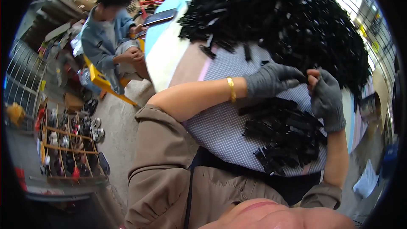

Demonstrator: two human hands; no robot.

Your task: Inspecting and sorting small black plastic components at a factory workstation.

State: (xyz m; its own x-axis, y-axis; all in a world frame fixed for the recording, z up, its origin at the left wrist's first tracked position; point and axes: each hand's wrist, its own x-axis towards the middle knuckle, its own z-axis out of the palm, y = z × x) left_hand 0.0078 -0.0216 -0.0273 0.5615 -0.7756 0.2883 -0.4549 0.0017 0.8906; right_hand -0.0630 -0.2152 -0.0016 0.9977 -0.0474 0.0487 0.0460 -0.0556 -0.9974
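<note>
My left hand (275, 79), in a grey glove, reaches over the round table with its fingers drawn together. Opposite it, my right hand (327, 97), in a grey glove with bare fingertips, is closed in a pinch. The fingertips of both hands nearly meet around what looks like a small black strip, mostly hidden by the fingers. Beyond them a large heap of short, shiny black strips (280, 17) covers the far side of the table. A smaller pile of the same strips (284, 131) lies close to me, below my hands.
A patterned cloth (220, 121) covers the table (169, 63). At the left, another person (106, 38) sits on a yellow chair (99, 80), near a dark phone-like slab (160, 17). A shoe rack (72, 144) stands on the floor; a white bag (366, 179) lies at right.
</note>
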